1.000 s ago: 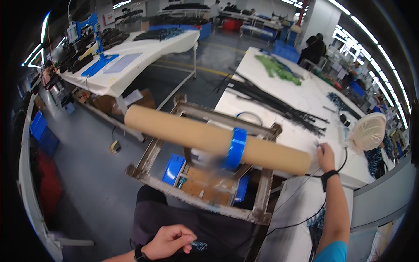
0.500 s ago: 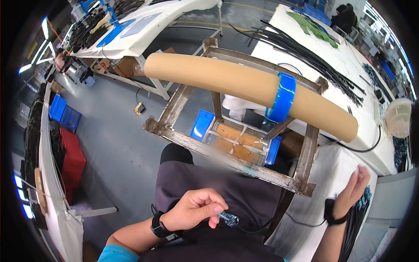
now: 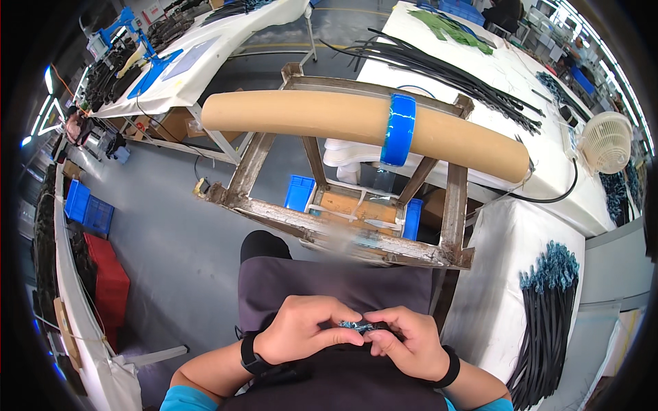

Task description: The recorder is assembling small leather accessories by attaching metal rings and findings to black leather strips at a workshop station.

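Both hands meet in front of my dark apron (image 3: pixel 336 284). A black cord with a crumpled blue-and-black patterned end (image 3: pixel 356 327) is pinched between them. My left hand (image 3: pixel 305 330) grips the patterned end between thumb and forefinger. From the other side, my right hand (image 3: pixel 410 340) closes on the same piece, its fingers around the dark part. Most of the cord is hidden by the fingers. To my right, a bundle of black cords with blue-patterned ends (image 3: pixel 550 308) lies on a white-covered surface (image 3: pixel 480 301).
A worn metal frame (image 3: pixel 329 236) stands before me, carrying a long brown cardboard tube (image 3: pixel 295 111) with a blue tape roll (image 3: pixel 398 130) around it. More black strips (image 3: pixel 452 79) lie on the far white table. Blue (image 3: pixel 89 209) and red crates (image 3: pixel 106 288) stand left.
My right hand has come from the cord bundle at the right to join my left hand at the patterned end. The view has shifted slightly.
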A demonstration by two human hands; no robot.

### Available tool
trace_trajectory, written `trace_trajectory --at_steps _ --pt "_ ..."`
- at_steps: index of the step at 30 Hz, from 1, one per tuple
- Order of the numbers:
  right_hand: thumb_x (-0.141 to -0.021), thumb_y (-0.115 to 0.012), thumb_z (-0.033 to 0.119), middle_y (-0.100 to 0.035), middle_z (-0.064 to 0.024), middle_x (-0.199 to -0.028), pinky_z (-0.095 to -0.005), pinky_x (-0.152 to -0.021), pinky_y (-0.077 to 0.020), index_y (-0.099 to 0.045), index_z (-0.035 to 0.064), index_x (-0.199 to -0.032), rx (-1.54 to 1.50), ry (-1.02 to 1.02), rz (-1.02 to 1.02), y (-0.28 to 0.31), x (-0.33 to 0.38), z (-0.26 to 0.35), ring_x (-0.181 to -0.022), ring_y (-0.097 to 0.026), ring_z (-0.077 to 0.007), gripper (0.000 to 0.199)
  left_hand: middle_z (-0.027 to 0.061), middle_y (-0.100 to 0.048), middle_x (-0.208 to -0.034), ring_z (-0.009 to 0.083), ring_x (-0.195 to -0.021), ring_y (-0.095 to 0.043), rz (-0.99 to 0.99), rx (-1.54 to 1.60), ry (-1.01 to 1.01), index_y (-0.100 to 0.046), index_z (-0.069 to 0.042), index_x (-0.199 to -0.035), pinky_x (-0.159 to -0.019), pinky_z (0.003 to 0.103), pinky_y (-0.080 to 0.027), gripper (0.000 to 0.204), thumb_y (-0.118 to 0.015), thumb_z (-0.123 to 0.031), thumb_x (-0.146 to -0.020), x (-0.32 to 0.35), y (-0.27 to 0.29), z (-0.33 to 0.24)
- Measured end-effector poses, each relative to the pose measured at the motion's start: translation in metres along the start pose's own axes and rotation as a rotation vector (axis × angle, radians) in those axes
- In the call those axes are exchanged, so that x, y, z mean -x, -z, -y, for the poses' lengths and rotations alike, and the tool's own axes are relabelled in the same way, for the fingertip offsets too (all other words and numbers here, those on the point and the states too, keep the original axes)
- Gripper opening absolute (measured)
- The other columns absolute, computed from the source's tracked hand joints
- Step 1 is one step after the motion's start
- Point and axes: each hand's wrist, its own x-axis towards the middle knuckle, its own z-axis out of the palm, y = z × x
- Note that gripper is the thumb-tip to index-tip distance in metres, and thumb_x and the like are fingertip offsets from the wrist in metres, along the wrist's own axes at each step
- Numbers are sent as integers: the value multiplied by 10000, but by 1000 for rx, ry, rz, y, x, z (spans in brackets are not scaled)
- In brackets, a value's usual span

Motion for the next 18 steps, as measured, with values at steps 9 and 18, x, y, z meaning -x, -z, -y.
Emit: trace_trajectory --at_steps 9,18 --pt "-956 -493 123 -670 -62 -865 -233 -616 -506 -548 -6 -1125 95 -169 184 15 14 13 -658 -613 -88 220 51 -635 -716 170 -606 -622 120 -140 -217 -635 -51 -1002 -554 269 -484 464 -785 -333 -665 4 0 3" --pt "-974 -470 261 -579 -55 -972 -224 -684 -434 -499 26 -1146 -104 663 -1271 125 134 95 -697 -498 -93 292 137 -650 -885 183 -727 -641 49 322 179 -436 18 -1262 -687 275 -517 547 -571 -379 -911 35 8 33"
